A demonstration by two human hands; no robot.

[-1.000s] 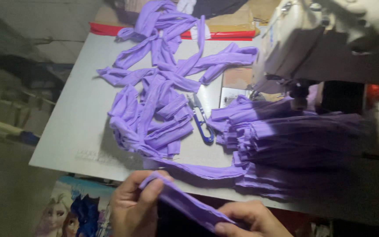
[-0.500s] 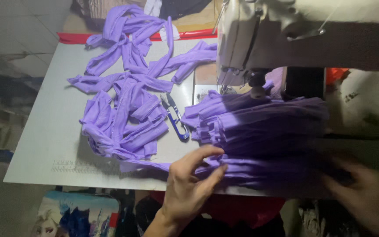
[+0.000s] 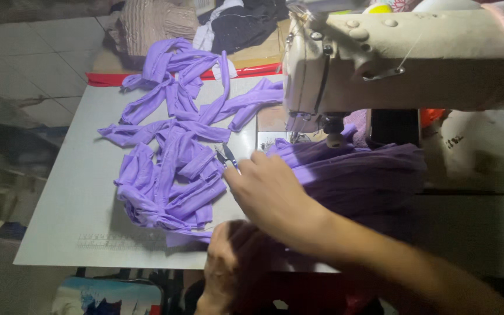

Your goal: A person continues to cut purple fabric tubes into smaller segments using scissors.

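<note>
Head view: the right hand reaches across from the lower right, forearm slanting over the worktop's front edge, fingers extended and loosely spread, palm down, fingertips at the small thread snips; whether it grips them cannot be told. Left hand sits below and just under the right wrist at the worktop's near edge, fingers curled, in shadow; whether it holds anything cannot be told.

Surface: pale grey worktop with a red strip along its far edge. Cream sewing machine stands beyond and to the right of the right hand. Tiled floor lies to the left, with bundled clothing past the far edge.

Material: loose purple fabric strips lie tangled just left of the right hand's fingertips, spreading away toward the far edge. Stacked purple folded pieces rest directly right of that hand, under the machine's arm, touching its knuckle side.
</note>
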